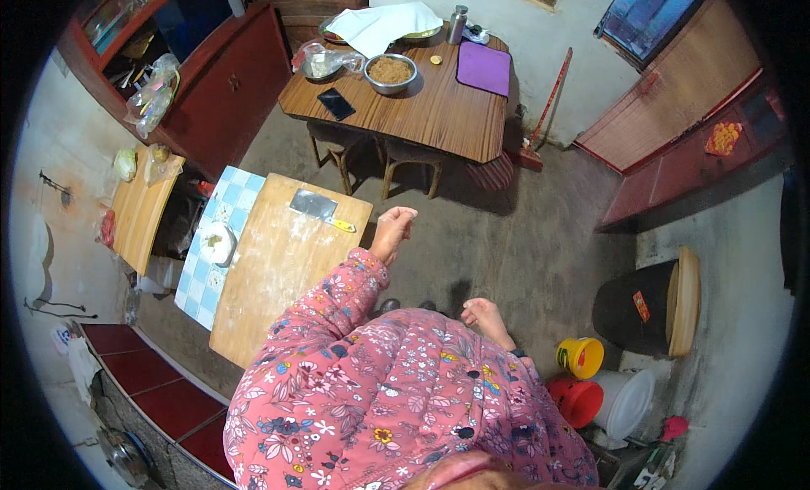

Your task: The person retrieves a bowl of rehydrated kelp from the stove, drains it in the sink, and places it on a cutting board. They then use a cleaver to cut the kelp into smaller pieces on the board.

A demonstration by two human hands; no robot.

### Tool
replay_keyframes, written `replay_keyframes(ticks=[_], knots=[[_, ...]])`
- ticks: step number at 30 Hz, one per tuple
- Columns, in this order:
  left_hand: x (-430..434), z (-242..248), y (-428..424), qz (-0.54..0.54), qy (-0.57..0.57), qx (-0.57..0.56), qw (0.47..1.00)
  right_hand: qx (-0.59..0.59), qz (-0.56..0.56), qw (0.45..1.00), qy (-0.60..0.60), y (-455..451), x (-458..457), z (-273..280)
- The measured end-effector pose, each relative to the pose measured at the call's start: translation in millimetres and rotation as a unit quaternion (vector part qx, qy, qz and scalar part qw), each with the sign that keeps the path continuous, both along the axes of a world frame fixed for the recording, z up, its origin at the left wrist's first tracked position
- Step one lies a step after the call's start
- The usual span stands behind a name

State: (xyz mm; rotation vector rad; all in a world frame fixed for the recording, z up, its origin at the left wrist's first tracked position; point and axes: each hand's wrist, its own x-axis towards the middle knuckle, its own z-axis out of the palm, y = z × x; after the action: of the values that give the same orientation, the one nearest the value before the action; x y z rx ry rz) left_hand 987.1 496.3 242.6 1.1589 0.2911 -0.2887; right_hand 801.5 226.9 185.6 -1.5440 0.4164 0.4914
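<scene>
My left hand (393,235) is held out over the floor beside a floured wooden board (278,268), its fingers drawn together and no object visible in them. Nearer my body, my right hand (483,319) hangs with curled fingers, and nothing shows in it either. A cleaver (314,203) with a yellow handle lies flat near the board's far edge, just left of my left hand. Left of the board, a white bag or container (218,244) sits on a blue-and-white checked surface (196,275).
Ahead stands a wooden table (436,129) with a metal bowl (390,73) of brown crumbly food, a phone (336,104) and a purple mat (483,69). Stools (411,161) are tucked beneath it. A broom (550,104) leans by the wall; buckets (579,357) stand at right.
</scene>
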Motion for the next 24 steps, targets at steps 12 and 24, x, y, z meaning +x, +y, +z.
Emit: replay_keyframes(ticks=[12, 24], knots=[[128, -7, -36, 0.047, -0.006, 0.012, 0.999, 0.039, -0.028, 0.999, 0.007, -64, 111, -25], [386, -113, -6, 0.188, 0.080, -0.180, 0.962, 0.005, -0.119, 0.989, 0.090, -97, 199, -23]])
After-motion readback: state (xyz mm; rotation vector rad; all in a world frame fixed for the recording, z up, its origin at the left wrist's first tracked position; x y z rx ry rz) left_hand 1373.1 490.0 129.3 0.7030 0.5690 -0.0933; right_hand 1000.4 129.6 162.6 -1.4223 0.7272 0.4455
